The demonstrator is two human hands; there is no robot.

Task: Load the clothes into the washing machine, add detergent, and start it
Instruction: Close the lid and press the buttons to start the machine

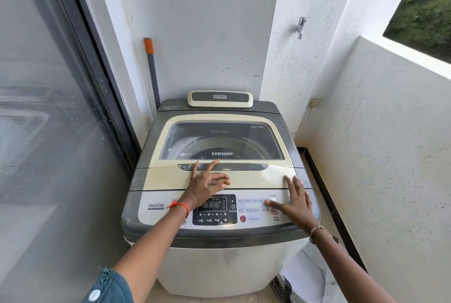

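A cream and grey top-loading washing machine (219,266) stands in front of me with its glass lid (220,141) closed. My left hand (207,184) lies on the lid's front panel, fingers spread, two fingertips reaching the dark lid handle (244,167). My right hand (296,201) rests flat with straight fingers on the control panel (214,208) at its right end, thumb pointing at the small buttons near the start button. The display shows 888. No clothes or detergent are visible; the drum looks dark through the glass.
A sliding glass door (48,132) is on the left, a low balcony wall (390,144) on the right. A tap (300,26) sticks out of the wall above. A grey mop handle with orange tip (151,71) leans behind the machine. Something white (314,276) stands beside the machine's right.
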